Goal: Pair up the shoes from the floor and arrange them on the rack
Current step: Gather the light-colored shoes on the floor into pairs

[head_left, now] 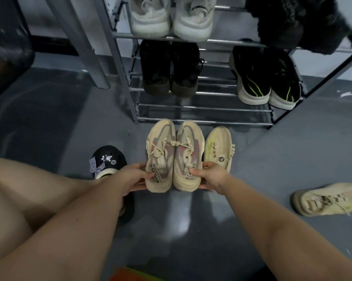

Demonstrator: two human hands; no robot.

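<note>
Rack (201,109) shelves holding white, black and green-striped pairs; left hand (130,179) and right hand (211,176) each grip one beige sneaker (161,159), (188,157) of a pair above grey floor (292,149).

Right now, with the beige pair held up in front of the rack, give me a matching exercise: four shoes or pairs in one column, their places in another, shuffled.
Things:
1. beige-and-pink sneakers
2. black sneakers with neon-green stripes
3. black clog with a bow
4. lone beige sneaker

Places:
A. on the floor at far right, lying apart
B. on a foot
C. in the left hand and right hand
D. on the rack, right side of a middle shelf

Pairs: 1-C, 2-D, 3-B, 4-A
</note>
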